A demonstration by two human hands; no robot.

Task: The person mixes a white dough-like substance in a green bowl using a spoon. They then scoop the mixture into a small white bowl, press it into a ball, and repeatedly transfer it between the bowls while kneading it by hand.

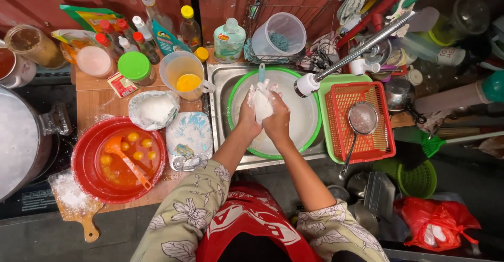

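Both hands over the green-rimmed white basin (310,116) in the sink: left hand (249,116) & right hand (276,119) closed around a white floury dough lump (262,103), squeezing it w/ a pale spatula (261,73) sticking up behind. Risk: slick, powdery grip lets dough slip into the basin, or flour scatters toward the red bowl of egg yolks (118,159) nearby.

green and yellow snack bag (89,16) leaning at the back left, teal pouch (167,37) among the sauce bottles, small red and white sachet (122,84) flat on the wooden surface (97,102), pale green soap bottle with a red and yellow label (229,40) behind the sink
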